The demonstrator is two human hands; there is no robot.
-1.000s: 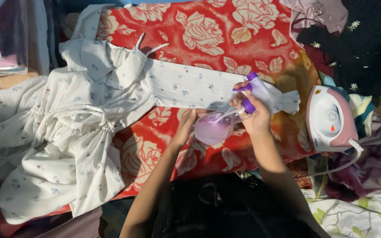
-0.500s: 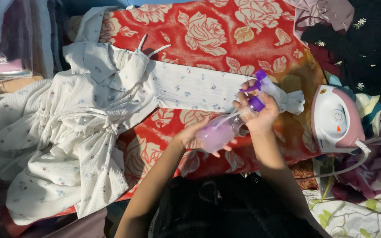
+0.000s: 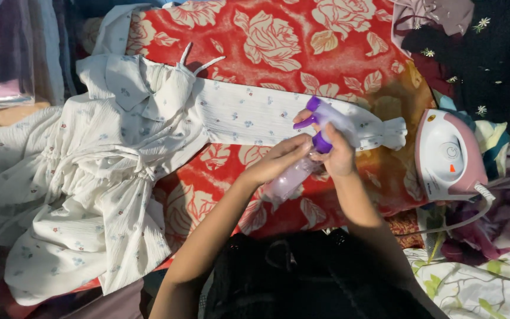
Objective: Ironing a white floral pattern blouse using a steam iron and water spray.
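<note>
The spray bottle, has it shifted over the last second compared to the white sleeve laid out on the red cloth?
Yes. The spray bottle has tilted: its clear body swung down toward the person, away from the white sleeve, while its purple head stayed over the sleeve's cuff end.

Both bare forearms come up from the bottom center of the frame and meet just right of the middle. The left hand angles in from the lower left, fingers curled shut. The right hand rises straight up beside it, fist closed tight, knuckles touching the left's fingertips.
</note>
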